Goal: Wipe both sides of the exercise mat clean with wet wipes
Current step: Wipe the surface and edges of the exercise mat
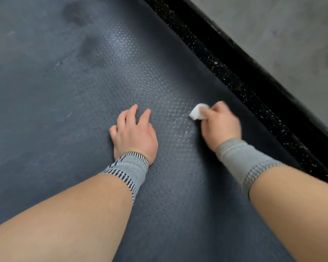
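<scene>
Looking down, I see the dark blue exercise mat point(83, 76) spread flat, filling most of the view. My right hand point(221, 123) has its fingers curled round a bunched white wet wipe point(198, 111), which sticks out past the fingertips and touches the dimpled mat surface. My left hand point(133, 132) rests on the mat beside it, fingers relaxed and holding nothing. A speckled black floor strip point(235, 72) runs along the mat's right edge.

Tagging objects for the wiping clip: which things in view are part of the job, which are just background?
Job:
- exercise mat, dark, textured
- wet wipe, bunched
- right hand, grips the wipe on the mat
- left hand, rests on the mat

Background:
- black speckled floor strip beside the mat
- grey floor beyond it
- wrist bands
</scene>
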Motion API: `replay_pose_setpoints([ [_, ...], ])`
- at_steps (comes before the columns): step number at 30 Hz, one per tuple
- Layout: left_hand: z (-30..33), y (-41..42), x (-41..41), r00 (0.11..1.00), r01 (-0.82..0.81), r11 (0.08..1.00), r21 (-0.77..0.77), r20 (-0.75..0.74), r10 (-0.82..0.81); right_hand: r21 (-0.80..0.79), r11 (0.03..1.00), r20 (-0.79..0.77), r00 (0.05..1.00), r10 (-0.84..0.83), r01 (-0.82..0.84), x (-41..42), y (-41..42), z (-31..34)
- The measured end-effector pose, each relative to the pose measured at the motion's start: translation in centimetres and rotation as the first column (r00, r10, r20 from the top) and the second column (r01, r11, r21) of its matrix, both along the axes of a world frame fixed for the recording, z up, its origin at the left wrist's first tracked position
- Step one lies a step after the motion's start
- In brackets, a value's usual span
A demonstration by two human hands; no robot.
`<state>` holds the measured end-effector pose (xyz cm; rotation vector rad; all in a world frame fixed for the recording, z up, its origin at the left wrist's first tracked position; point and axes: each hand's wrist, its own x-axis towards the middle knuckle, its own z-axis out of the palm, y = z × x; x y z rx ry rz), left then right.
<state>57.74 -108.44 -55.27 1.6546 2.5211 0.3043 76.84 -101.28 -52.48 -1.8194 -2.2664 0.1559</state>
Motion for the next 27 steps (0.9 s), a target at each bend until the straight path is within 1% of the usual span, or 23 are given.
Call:
replay_pose_setpoints([
  [1, 0.0, 0.0, 0.0, 1.0, -0.006, 1.0, -0.002, 0.001, 0.006, -0.009, 0.991, -0.017, 0.991, -0.136, 0.136, 0.7, 1.4, 0.1],
  [2, 0.0, 0.0, 0.0, 1.0, -0.011, 1.0, -0.007, -0.001, 0.011, -0.016, 0.973, -0.039, 0.972, -0.232, 0.232, 1.0, 2.5, 0.3],
  [3, 0.0, 0.0, 0.0, 1.0, -0.013, 1.0, -0.013, -0.005, 0.013, -0.012, 0.958, -0.051, 0.956, -0.288, 0.288, 0.9, 3.3, 0.4],
  [7, 0.2, 0.0, 0.2, 1.0, -0.02, 0.999, -0.034, -0.009, 0.02, -0.012, 0.933, -0.131, 0.925, -0.358, 0.359, -2.5, 5.6, 1.1],
  [8, 0.2, 0.0, 0.2, 1.0, -0.021, 0.999, -0.033, -0.009, 0.021, -0.026, 0.942, -0.116, 0.935, -0.334, 0.333, -3.8, 5.6, 1.1],
  [9, 0.2, 0.1, 0.1, 1.0, -0.022, 0.999, -0.027, -0.008, 0.022, -0.05, 0.962, -0.079, 0.959, -0.273, 0.27, -5.2, 5.3, 1.0],
  [11, 0.2, 0.0, 0.1, 1.0, -0.028, 1.0, -0.013, -0.008, 0.027, -0.093, 0.994, -0.017, 0.999, -0.05, 0.048, -8.0, 4.0, 0.6],
  [12, 0.2, 0.0, 0.1, 0.999, -0.029, 1.0, -0.012, -0.014, 0.029, -0.112, 0.991, -0.001, 0.997, 0.072, -0.072, -8.9, 3.4, 0.4],
  [13, 0.2, 0.0, 0.2, 0.999, -0.03, 0.999, -0.01, -0.018, 0.03, -0.133, 0.977, -0.011, 0.986, 0.169, -0.169, -9.3, 3.2, 0.4],
  [14, 0.2, 0.0, 0.2, 0.999, -0.033, 0.999, -0.006, -0.019, 0.033, -0.115, 0.967, -0.039, 0.974, 0.225, -0.228, -9.2, 3.5, 0.5],
  [15, 0.2, 0.0, 0.2, 0.999, -0.035, 0.999, -0.001, -0.015, 0.035, -0.071, 0.971, -0.072, 0.972, 0.224, -0.229, -8.7, 4.3, 0.8],
  [16, 0.2, 0.1, 0.1, 0.999, -0.037, 0.999, 0.002, -0.011, 0.037, -0.012, 0.986, -0.099, 0.981, 0.166, -0.168, -8.0, 5.3, 0.9],
  [18, 0.1, 0.1, 0.1, 0.999, -0.035, 0.999, 0.0, -0.007, 0.035, 0.049, 0.996, -0.19, 0.98, -0.064, 0.074, -6.3, 7.4, 1.1],
  [19, 0.1, 0.1, 0.2, 0.999, -0.035, 0.999, -0.002, -0.005, 0.035, 0.022, 0.976, -0.284, 0.938, -0.2, 0.214, -5.6, 8.3, 1.0],
  [20, 0.1, 0.1, 0.2, 0.999, -0.035, 0.999, -0.004, -0.003, 0.035, -0.045, 0.952, -0.298, 0.905, -0.303, 0.304, -5.4, 8.6, 0.8],
  [21, 0.1, 0.1, 0.1, 0.999, -0.035, 0.999, -0.004, -0.004, 0.035, -0.109, 0.928, -0.308, 0.876, -0.371, 0.355, -5.8, 8.5, 0.9],
  [22, 0.1, 0.1, 0.1, 0.999, -0.034, 0.999, -0.004, -0.006, 0.034, -0.127, 0.942, -0.239, 0.912, -0.334, 0.311, -6.7, 8.1, 0.7],
  [24, 0.2, 0.1, 0.1, 0.999, -0.031, 0.999, -0.006, -0.008, 0.031, -0.073, 0.992, -0.07, 0.992, -0.103, 0.098, -8.8, 6.4, 0.1],
  [25, 0.2, 0.1, 0.1, 0.999, -0.032, 0.999, -0.008, -0.008, 0.031, -0.045, 0.999, -0.019, 0.999, 0.028, -0.029, -9.9, 5.5, -0.2],
  [26, 0.3, 0.0, 0.1, 0.999, -0.032, 0.999, -0.009, -0.009, 0.032, -0.044, 0.986, -0.012, 0.987, 0.161, -0.161, -10.6, 4.8, -0.4],
  [27, 0.3, 0.0, 0.1, 0.999, -0.031, 0.999, -0.011, -0.011, 0.031, -0.032, 0.962, -0.043, 0.962, 0.269, -0.27, -10.9, 4.6, -0.5],
])
